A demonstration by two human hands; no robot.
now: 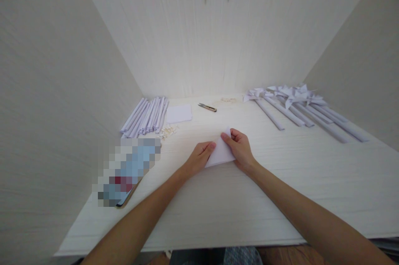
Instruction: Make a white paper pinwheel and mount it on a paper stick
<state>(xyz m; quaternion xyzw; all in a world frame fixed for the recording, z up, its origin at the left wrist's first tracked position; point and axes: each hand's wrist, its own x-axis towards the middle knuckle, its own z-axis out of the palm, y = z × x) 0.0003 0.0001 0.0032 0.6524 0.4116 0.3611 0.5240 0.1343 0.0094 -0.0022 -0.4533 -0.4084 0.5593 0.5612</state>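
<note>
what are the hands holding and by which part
A piece of white paper: the left hand holds its left edge, the right hand its upper right edge.

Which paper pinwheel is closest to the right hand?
The leftmost pinwheel, at the left end of the group. Its stick's near end comes closer to the right hand than any other stick; all the other pinwheels lie farther right.

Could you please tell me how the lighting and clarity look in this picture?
Head view: soft light, brightest toward the back of the tabletop, with a dimmer left wall; head view: coarse pixel blocks obscure the flat object at left; head view: the folded white paper contrasts weakly with the tabletop; head view: edges in the white pinwheel-like shapes look soft and blend together.
</note>
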